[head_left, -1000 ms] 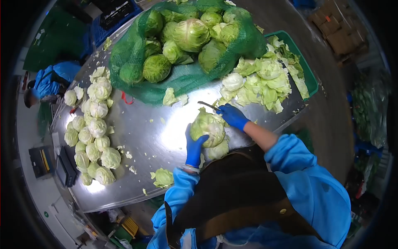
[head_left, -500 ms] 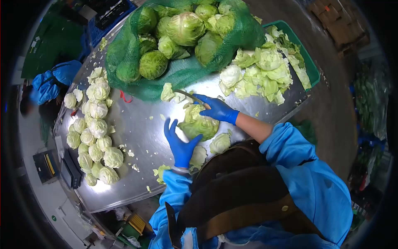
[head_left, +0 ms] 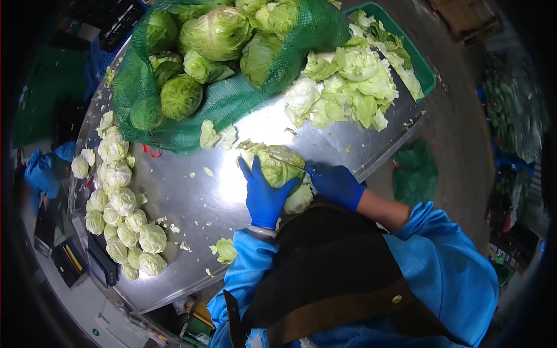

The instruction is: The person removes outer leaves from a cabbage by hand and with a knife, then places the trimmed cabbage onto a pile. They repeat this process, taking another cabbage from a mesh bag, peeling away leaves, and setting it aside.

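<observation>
In front of my apron, a green cabbage [head_left: 279, 173] rests on the metal table. My left hand [head_left: 266, 200], in a blue glove, grips its left side with fingers and thumb spread around it. My right hand [head_left: 336, 184], also gloved in blue, is closed around a knife [head_left: 295, 166], whose thin blade lies against the top right of the cabbage. The knife's handle is mostly hidden in the fist. A loose leaf [head_left: 299, 200] lies just below the cabbage, and some cut pieces [head_left: 217, 136] sit beyond it.
A green mesh sack [head_left: 232, 95] full of cabbages stands at the back. Pale trimmed cabbages [head_left: 123, 202] are grouped on the left. Loose leaves [head_left: 354, 81] are piled at the right before a green crate [head_left: 426, 75]. Another person in blue [head_left: 42, 174] is at far left.
The knife has swung from beyond the cabbage onto its right side as my right hand moved right and down. My left hand has closed in on the cabbage. The camera view has shifted.
</observation>
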`<action>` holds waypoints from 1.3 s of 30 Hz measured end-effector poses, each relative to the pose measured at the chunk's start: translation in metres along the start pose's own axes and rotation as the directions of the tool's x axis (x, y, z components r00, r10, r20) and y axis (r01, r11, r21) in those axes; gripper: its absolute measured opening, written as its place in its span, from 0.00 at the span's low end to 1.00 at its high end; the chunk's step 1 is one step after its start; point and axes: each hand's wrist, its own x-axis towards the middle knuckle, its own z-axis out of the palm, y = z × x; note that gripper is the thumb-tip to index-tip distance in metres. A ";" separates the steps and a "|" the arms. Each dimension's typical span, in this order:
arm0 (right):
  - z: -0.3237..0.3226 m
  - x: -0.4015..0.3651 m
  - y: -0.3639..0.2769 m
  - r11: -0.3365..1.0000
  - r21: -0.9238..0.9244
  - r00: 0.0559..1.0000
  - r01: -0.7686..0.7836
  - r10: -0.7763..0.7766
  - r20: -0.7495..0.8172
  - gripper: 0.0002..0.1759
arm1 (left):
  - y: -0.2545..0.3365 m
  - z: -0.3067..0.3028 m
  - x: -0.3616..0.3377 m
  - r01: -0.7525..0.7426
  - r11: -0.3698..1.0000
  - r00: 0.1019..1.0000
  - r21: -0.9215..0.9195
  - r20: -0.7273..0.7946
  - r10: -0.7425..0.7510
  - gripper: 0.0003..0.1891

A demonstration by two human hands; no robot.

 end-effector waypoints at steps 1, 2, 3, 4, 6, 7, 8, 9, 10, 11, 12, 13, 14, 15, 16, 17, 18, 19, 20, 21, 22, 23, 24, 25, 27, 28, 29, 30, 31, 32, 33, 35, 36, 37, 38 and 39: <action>0.004 0.001 0.003 0.999 0.026 1.000 0.019 -0.018 -0.013 0.13 | 0.002 0.001 0.000 0.006 1.000 1.000 0.018 0.002 -0.006 0.56; 0.008 0.004 0.007 0.998 0.050 0.999 0.039 -0.038 -0.029 0.13 | 0.003 0.001 0.001 0.009 0.999 1.000 0.036 0.002 -0.009 0.56; 0.011 0.006 0.010 0.996 0.072 0.997 0.062 -0.058 -0.045 0.13 | 0.006 0.001 0.001 0.014 0.999 1.000 0.042 0.012 -0.015 0.56; 0.014 0.007 0.012 0.997 0.065 0.999 0.041 -0.039 -0.027 0.12 | 0.008 0.000 0.001 0.019 0.999 1.000 0.047 0.022 -0.020 0.56; 0.015 0.012 0.010 0.999 0.046 1.000 0.002 -0.002 0.007 0.12 | 0.010 0.002 0.000 0.032 0.998 0.999 0.056 0.028 -0.033 0.56; 0.012 0.015 0.007 0.998 0.022 0.997 -0.058 0.056 0.052 0.12 | 0.009 0.004 0.001 0.038 0.997 0.999 0.061 0.025 -0.040 0.56; 0.008 0.019 0.003 0.994 -0.006 0.989 -0.112 0.112 0.095 0.12 | 0.010 0.006 0.002 0.046 0.997 0.999 0.063 0.017 -0.047 0.56; 0.004 0.023 -0.001 0.986 -0.037 0.977 -0.162 0.166 0.137 0.12 | 0.012 0.007 0.002 0.061 0.994 0.998 0.095 0.012 -0.063 0.56; 0.008 0.024 0.000 0.984 -0.028 0.976 -0.177 0.179 0.121 0.11 | 0.015 0.008 0.002 0.079 0.989 0.997 0.126 0.008 -0.081 0.56; 0.016 0.025 0.003 0.981 -0.021 0.976 -0.190 0.192 0.105 0.10 | 0.019 0.009 0.002 0.097 0.983 0.995 0.156 0.003 -0.098 0.57; 0.019 0.027 0.005 0.979 -0.013 0.975 -0.203 0.204 0.086 0.09 | 0.023 0.010 0.001 0.103 0.977 0.994 0.185 0.007 -0.106 0.57; 0.021 0.028 0.005 0.975 0.002 0.973 -0.222 0.221 0.068 0.10 | 0.027 0.010 0.000 0.106 0.970 0.994 0.218 0.011 -0.112 0.57; 0.022 0.030 0.006 0.971 0.014 0.970 -0.237 0.237 0.048 0.10 | 0.031 0.012 0.001 0.109 0.963 0.993 0.248 0.012 -0.115 0.57; 0.023 0.029 0.008 0.967 0.028 0.967 -0.254 0.253 0.029 0.10 | 0.034 0.015 0.001 0.086 0.952 0.995 0.295 0.012 -0.094 0.57; 0.029 0.024 0.013 0.965 0.013 0.964 -0.262 0.261 0.040 0.10 | 0.035 0.020 -0.001 0.066 0.938 0.997 0.341 0.016 -0.077 0.57; 0.039 0.020 0.024 0.965 -0.003 0.963 -0.264 0.264 0.047 0.10 | 0.037 0.024 -0.003 0.049 0.921 0.998 0.386 0.015 -0.059 0.57; 0.048 0.018 0.031 0.963 -0.013 0.962 -0.267 0.268 0.047 0.10 | 0.038 0.025 -0.005 0.033 0.907 0.999 0.420 0.020 -0.046 0.56; 0.053 0.020 0.039 0.965 0.017 0.965 -0.262 0.261 0.036 0.10 | 0.039 0.027 -0.005 0.021 0.893 0.999 0.450 0.017 -0.031 0.56; 0.060 0.018 0.045 0.965 0.049 0.966 -0.257 0.255 0.036 0.10 | 0.038 0.028 -0.007 0.015 0.877 0.999 0.480 0.019 -0.027 0.56; 0.066 0.013 0.048 0.963 0.083 0.966 -0.257 0.255 0.041 0.10 | 0.025 0.021 -0.006 -0.027 0.932 1.000 0.360 0.014 0.024 0.56; 0.069 0.011 0.053 0.962 0.129 0.971 -0.239 0.235 0.048 0.10 | 0.008 0.009 -0.004 -0.041 0.990 0.999 0.137 0.020 0.038 0.57; 0.072 0.010 0.055 0.960 0.178 0.976 -0.216 0.209 0.056 0.11 | -0.014 -0.001 -0.003 -0.102 0.995 0.995 -0.013 0.014 0.102 0.57; 0.077 0.007 0.055 0.954 0.230 0.981 -0.192 0.181 0.070 0.11 | -0.039 -0.008 -0.008 -0.157 0.975 0.987 -0.159 -0.001 0.159 0.57; 0.080 0.004 0.059 0.939 0.315 0.990 -0.137 0.138 0.020 0.12 | -0.061 -0.014 -0.016 -0.130 0.972 0.991 -0.195 0.000 0.133 0.58; 0.073 0.007 0.045 0.894 0.375 0.970 -0.245 0.230 0.085 0.13 | -0.076 -0.022 -0.041 0.126 0.864 0.990 -0.487 0.121 -0.076 0.60; 0.060 0.010 0.035 0.868 0.398 0.955 -0.298 0.273 0.119 0.13 | -0.075 -0.021 -0.049 0.327 0.599 0.944 -0.731 0.279 -0.174 0.59; 0.036 0.013 0.014 0.861 0.411 0.954 -0.298 0.265 0.137 0.14 | -0.058 -0.031 -0.052 0.498 0.506 0.866 -0.704 0.371 -0.336 0.55; 0.036 0.017 0.007 0.869 0.442 0.975 -0.221 0.200 0.094 0.15 | -0.040 -0.038 -0.052 0.648 0.382 0.749 -0.659 0.461 -0.475 0.51; 0.035 0.021 0.004 0.873 0.466 0.990 -0.143 0.137 0.046 0.15 | -0.034 -0.024 -0.050 0.635 0.364 0.742 -0.682 0.406 -0.533 0.45; 0.034 0.025 0.002 0.873 0.484 0.997 -0.060 0.071 -0.005 0.16 | -0.027 -0.006 -0.045 0.554 0.342 0.750 -0.759 0.276 -0.601 0.44; 0.040 0.029 0.002 0.910 0.414 0.994 -0.023 0.065 -0.087 0.16 | -0.028 0.011 -0.032 0.441 0.320 0.770 -0.838 0.171 -0.614 0.46; 0.017 0.040 -0.003 0.899 0.435 0.977 0.041 0.056 -0.206 0.17 | -0.047 0.024 -0.005 0.280 0.278 0.838 -0.919 0.093 -0.538 0.46; 0.003 0.045 -0.004 0.895 0.441 0.964 0.072 0.050 -0.260 0.17 | -0.058 0.020 0.003 0.245 0.248 0.889 -0.937 0.115 -0.444 0.44; -0.008 0.051 -0.002 0.897 0.439 0.967 0.054 0.064 -0.248 0.16 | -0.043 0.005 0.005 0.242 0.261 0.921 -0.935 0.137 -0.366 0.42; -0.018 0.056 0.001 0.899 0.436 0.972 0.050 0.057 -0.229 0.18 | -0.059 0.003 0.012 0.202 0.445 0.971 -0.873 0.120 -0.206 0.44; -0.021 0.064 0.005 0.896 0.429 0.973 0.114 -0.015 -0.229 0.19 | -0.069 0.002 0.020 0.120 0.548 0.993 -0.828 0.092 -0.077 0.44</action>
